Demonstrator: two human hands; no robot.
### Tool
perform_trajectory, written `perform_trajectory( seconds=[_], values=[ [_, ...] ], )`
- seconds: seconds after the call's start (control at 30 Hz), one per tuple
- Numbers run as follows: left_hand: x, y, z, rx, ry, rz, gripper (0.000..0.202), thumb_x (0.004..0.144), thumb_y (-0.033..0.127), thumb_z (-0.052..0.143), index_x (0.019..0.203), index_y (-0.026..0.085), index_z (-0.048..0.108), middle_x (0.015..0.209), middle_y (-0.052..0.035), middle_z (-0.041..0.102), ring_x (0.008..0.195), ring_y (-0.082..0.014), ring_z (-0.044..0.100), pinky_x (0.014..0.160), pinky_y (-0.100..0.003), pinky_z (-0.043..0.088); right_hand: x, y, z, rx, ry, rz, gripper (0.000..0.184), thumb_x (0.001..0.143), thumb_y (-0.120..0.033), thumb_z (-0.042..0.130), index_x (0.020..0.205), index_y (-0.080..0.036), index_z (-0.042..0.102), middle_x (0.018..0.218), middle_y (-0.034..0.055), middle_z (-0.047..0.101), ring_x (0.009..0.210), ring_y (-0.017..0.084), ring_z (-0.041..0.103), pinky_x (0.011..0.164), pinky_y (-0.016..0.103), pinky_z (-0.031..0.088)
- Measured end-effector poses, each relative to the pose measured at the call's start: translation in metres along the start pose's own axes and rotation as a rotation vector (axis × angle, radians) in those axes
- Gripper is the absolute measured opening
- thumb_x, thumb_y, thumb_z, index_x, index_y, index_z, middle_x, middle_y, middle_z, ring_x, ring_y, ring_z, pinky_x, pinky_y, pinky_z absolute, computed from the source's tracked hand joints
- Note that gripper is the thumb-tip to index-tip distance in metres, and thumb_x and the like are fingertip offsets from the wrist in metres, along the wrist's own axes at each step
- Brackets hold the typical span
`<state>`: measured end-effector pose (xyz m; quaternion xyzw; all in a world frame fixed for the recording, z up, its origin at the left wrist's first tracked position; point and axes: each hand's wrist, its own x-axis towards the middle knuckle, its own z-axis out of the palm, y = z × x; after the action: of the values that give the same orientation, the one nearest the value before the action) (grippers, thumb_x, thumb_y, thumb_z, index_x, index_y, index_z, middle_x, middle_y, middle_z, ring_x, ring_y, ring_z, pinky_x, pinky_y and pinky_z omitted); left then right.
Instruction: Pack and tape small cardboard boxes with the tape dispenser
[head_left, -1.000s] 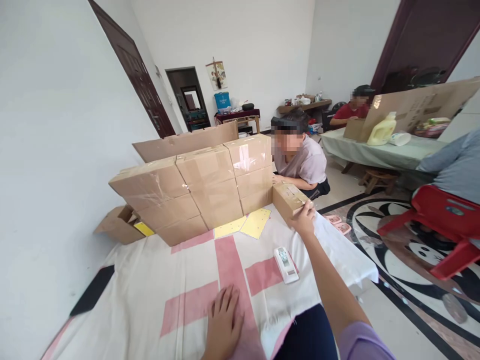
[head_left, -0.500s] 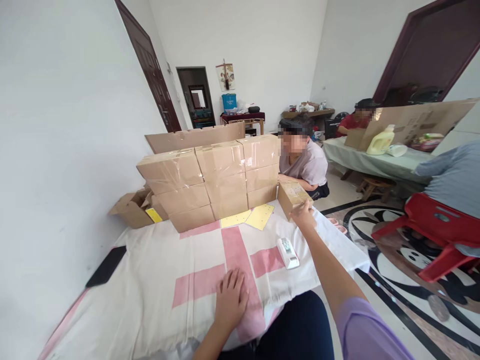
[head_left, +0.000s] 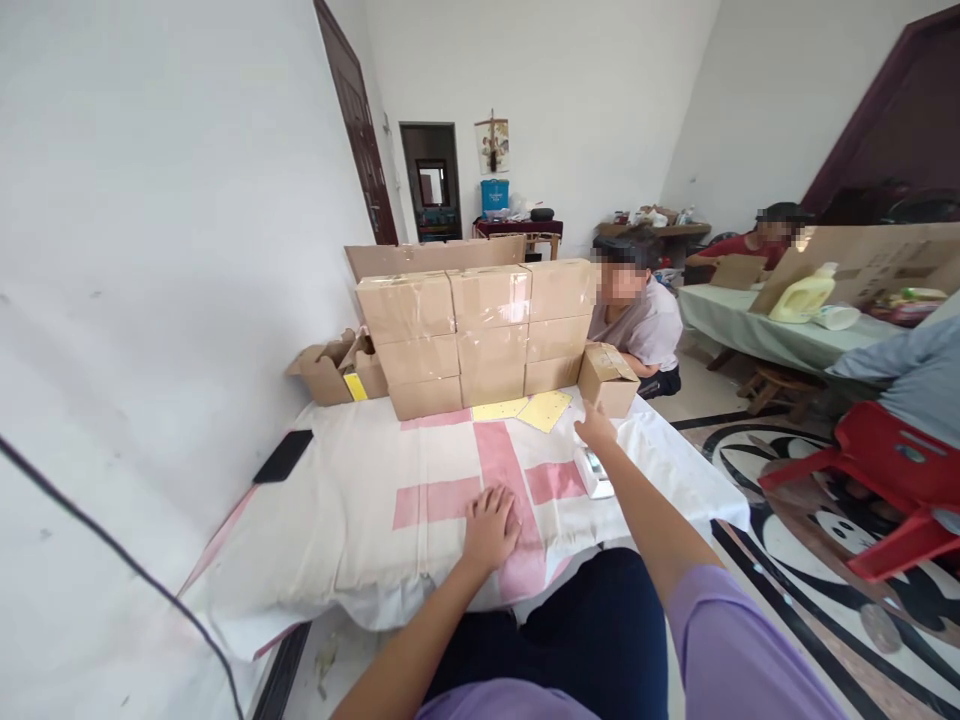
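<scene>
My left hand (head_left: 491, 525) lies flat, fingers stretched, on the pink and white tablecloth (head_left: 375, 560). My right hand (head_left: 598, 428) reaches forward, its fingers apart, just in front of a small cardboard box (head_left: 611, 385); whether a fingertip touches the box is unclear. Below that hand is a white hand-held device (head_left: 598, 480), partly covered by the hand and wrist. Left of the single box stands a wall of taped cardboard boxes (head_left: 491, 350), stacked in three rows. Yellow sheets (head_left: 544, 410) lie flat at the foot of this stack.
An open cardboard carton (head_left: 322, 370) stands left of the stack, and a black flat object (head_left: 283, 457) lies at the table's left edge. A co-worker (head_left: 649, 315) crouches beyond the small box. To the right are a red chair (head_left: 892, 460) and another table (head_left: 720, 310).
My right hand has come off the small box and drawn back toward the white device. The box now sits turned, its near end facing me. My view has swung left; my left hand stays flat.
</scene>
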<state>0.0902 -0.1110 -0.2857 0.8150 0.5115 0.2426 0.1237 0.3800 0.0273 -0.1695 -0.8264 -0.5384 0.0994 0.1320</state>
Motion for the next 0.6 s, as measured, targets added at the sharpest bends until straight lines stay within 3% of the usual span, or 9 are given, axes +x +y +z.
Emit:
perform_trajectory(
  seconds=[0.17,0.27,0.33,0.4,0.47,0.53,0.6],
  values=[
    [0.001,-0.003,0.003,-0.144,-0.012,-0.061,0.053,0.087,0.033,0.061,0.14,0.03,0.055,0.153,-0.0044,0.048,0.143,-0.0304,0.036,0.118,-0.053,0.024,-0.042,-0.065,0.062,-0.043,-0.215,-0.284,0.043,0.097,-0.042,0.059,0.133,-0.019,0.058,0.143,0.011,0.052,0.125,0.027,0.053,0.106,0.049,0.043],
    [0.015,-0.024,0.0,-0.265,0.048,-0.195,0.07,0.082,0.034,0.066,0.148,0.026,0.044,0.155,-0.0082,0.044,0.141,-0.0287,0.041,0.117,-0.045,0.032,-0.07,-0.099,0.096,-0.1,-0.27,-0.37,0.046,0.097,-0.042,0.054,0.138,-0.023,0.056,0.147,0.0125,0.049,0.135,0.03,0.045,0.11,0.051,0.035],
    [0.036,-0.053,-0.012,-0.339,0.155,-0.332,0.078,0.085,0.032,0.064,0.154,0.018,0.032,0.157,-0.0147,0.039,0.142,-0.0279,0.042,0.115,-0.04,0.036,-0.087,-0.113,0.114,-0.147,-0.232,-0.366,0.056,0.099,-0.042,0.045,0.151,-0.021,0.042,0.16,0.0163,0.032,0.147,0.035,0.026,0.114,0.059,0.022],
    [0.066,-0.095,-0.034,-0.399,0.302,-0.477,0.078,0.089,0.03,0.061,0.155,0.01,0.024,0.156,-0.022,0.037,0.145,-0.0301,0.038,0.117,-0.042,0.034,-0.099,-0.118,0.13,-0.185,-0.167,-0.35,0.061,0.103,-0.042,0.031,0.159,-0.017,0.027,0.166,0.0176,0.014,0.153,0.036,0.009,0.117,0.061,0.009],
    [0.101,-0.144,-0.063,-0.445,0.457,-0.589,0.08,0.09,0.029,0.06,0.154,0.006,0.018,0.157,-0.027,0.031,0.148,-0.0334,0.032,0.119,-0.046,0.031,-0.101,-0.118,0.141,-0.22,-0.131,-0.339,0.063,0.103,-0.044,0.027,0.16,-0.017,0.025,0.167,0.0167,0.012,0.153,0.036,0.007,0.118,0.06,0.005],
    [0.138,-0.192,-0.089,-0.485,0.573,-0.625,0.083,0.088,0.025,0.064,0.154,0.004,0.018,0.159,-0.0277,0.026,0.15,-0.0326,0.026,0.121,-0.044,0.028,-0.095,-0.115,0.151,-0.251,-0.103,-0.335,0.064,0.101,-0.047,0.027,0.16,-0.02,0.028,0.167,0.0135,0.013,0.153,0.035,0.008,0.118,0.059,0.007],
    [0.171,-0.23,-0.105,-0.525,0.638,-0.606,0.077,0.089,0.026,0.065,0.153,0.007,0.026,0.157,-0.0243,0.033,0.148,-0.0301,0.031,0.12,-0.043,0.03,-0.085,-0.111,0.16,-0.272,-0.063,-0.328,0.066,0.099,-0.05,0.027,0.159,-0.022,0.03,0.167,0.0105,0.016,0.153,0.034,0.011,0.118,0.059,0.01]
  ],
)
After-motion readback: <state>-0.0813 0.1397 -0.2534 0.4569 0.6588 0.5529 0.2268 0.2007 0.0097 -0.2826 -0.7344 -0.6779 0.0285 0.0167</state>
